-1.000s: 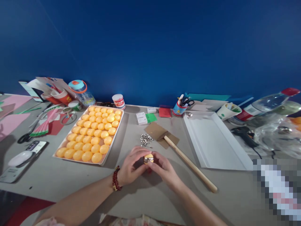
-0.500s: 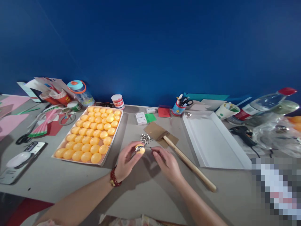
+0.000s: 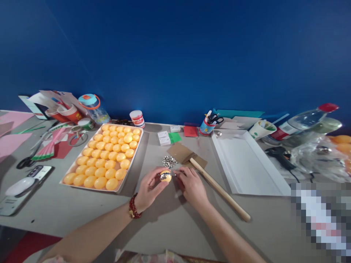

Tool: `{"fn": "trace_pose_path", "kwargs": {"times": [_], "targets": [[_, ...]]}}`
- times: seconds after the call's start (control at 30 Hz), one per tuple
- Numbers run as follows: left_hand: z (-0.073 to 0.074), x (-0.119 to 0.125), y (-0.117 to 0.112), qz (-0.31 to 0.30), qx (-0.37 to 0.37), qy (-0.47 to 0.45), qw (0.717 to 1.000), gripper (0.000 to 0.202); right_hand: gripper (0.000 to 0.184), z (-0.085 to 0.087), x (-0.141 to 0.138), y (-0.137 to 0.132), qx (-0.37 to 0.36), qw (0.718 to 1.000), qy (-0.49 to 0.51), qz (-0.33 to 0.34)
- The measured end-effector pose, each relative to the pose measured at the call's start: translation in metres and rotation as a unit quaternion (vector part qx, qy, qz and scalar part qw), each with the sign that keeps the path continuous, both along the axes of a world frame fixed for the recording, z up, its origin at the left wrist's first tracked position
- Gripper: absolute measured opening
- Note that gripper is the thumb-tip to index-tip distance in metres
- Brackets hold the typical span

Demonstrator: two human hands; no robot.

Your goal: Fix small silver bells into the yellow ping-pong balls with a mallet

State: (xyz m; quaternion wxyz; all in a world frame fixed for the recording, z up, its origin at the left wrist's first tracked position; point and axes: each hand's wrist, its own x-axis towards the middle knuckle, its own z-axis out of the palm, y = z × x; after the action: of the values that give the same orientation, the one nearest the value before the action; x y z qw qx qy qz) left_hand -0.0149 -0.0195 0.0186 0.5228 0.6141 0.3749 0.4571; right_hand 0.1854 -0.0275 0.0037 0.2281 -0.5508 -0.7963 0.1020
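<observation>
My left hand is closed around a yellow ball that carries a shiny silver piece on its front. My right hand is right beside the ball, its fingertips pinched on a small silver piece that touches it. Just behind both hands lies a pile of small silver studs on the grey table. A white tray filled with several yellow balls stands to the left of my hands.
A wooden mallet lies on brown card to the right of my hands. An empty white tray is further right. Cups, scissors, paper, a phone, a bottle and a glue gun crowd the table's sides.
The hands parted from the ball held between them; the right hand went toward the stud pile and has come back to the ball with a small silver piece.
</observation>
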Motion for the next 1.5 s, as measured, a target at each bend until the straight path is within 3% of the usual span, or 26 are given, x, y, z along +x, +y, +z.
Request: {"fn": "trace_pose_path", "kwargs": {"times": [0.3,0.67,0.8,0.9,1.0,1.07,1.17,1.33,1.5], "targets": [[-0.005,0.001,-0.001,-0.012,-0.006,-0.013,1.0,0.033,0.023,-0.006,0.004,0.003,-0.004,0.998,0.06,-0.007],[-0.008,0.002,-0.001,-0.014,0.001,-0.03,0.999,0.035,0.019,-0.004,0.001,0.004,-0.008,0.997,0.078,0.0],[-0.007,0.001,-0.002,-0.017,-0.017,-0.053,0.998,0.035,0.013,-0.003,0.001,0.001,-0.045,0.983,0.176,-0.014],[-0.006,0.001,-0.003,-0.024,-0.024,-0.074,0.997,0.034,0.009,0.001,0.0,-0.003,-0.128,0.927,0.35,-0.043],[-0.007,0.0,-0.003,-0.026,-0.031,-0.084,0.996,0.033,0.016,0.009,-0.003,-0.008,-0.219,0.829,0.51,-0.061],[-0.008,0.0,-0.003,-0.029,-0.034,-0.083,0.996,0.032,0.019,0.014,-0.005,-0.011,-0.259,0.772,0.578,-0.05],[-0.01,0.0,-0.002,-0.036,-0.025,-0.068,0.997,0.033,0.019,0.019,-0.01,-0.016,-0.294,0.716,0.633,-0.021],[-0.012,0.002,-0.002,-0.027,-0.033,-0.033,0.999,0.033,0.017,0.019,-0.016,-0.018,-0.312,0.677,0.667,-0.019],[-0.011,0.002,-0.003,-0.027,-0.033,-0.006,0.999,0.034,0.015,0.018,-0.017,-0.017,-0.312,0.677,0.666,-0.016]]}}
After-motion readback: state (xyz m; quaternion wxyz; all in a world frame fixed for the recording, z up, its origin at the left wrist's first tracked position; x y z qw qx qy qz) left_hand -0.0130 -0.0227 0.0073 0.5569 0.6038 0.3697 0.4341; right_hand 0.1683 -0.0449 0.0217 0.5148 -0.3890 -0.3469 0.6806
